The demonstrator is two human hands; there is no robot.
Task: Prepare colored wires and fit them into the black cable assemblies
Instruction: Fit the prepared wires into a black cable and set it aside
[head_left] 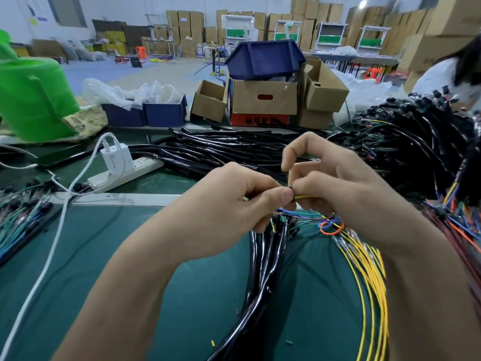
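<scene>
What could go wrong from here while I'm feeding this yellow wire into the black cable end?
1. The right hand pinches the yellow wire right beside the black cable end gripped by the left hand. The fingers hide the joint, so the thin wire may buckle or miss.
2. The looped orange and blue wires just below could snag.
3. Tugging might drag the loose yellow wire bundle across the black cables.
</scene>
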